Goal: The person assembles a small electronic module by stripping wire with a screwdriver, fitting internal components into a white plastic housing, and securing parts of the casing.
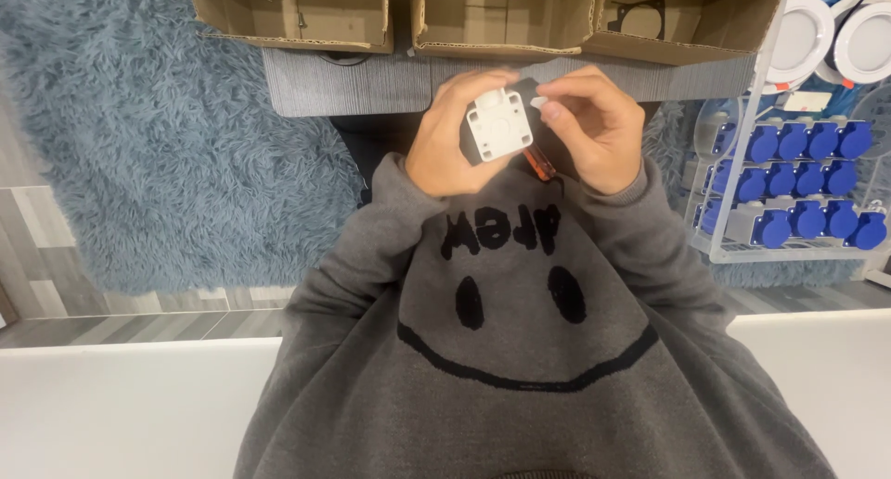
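Observation:
My left hand [444, 149] grips a small white square plastic housing [498, 126] with a screw hole at each corner, held up in front of my grey sweater. A black part shows just behind it. My right hand [599, 131] sits close on its right, with thumb and forefinger pinching a tiny white piece [539, 102] at the housing's upper right corner. An orange-handled tool [539, 165] pokes out under the housing, between my two hands; I cannot tell which hand holds it.
Open cardboard boxes [306, 15] stand on a grey surface [371, 84] beyond my hands. A wire rack [742, 249] on the right holds several blue-capped sockets [807, 182], with round white lamps [803, 33] above. A blue shaggy rug [167, 145] lies left; a white tabletop [121, 405] is near.

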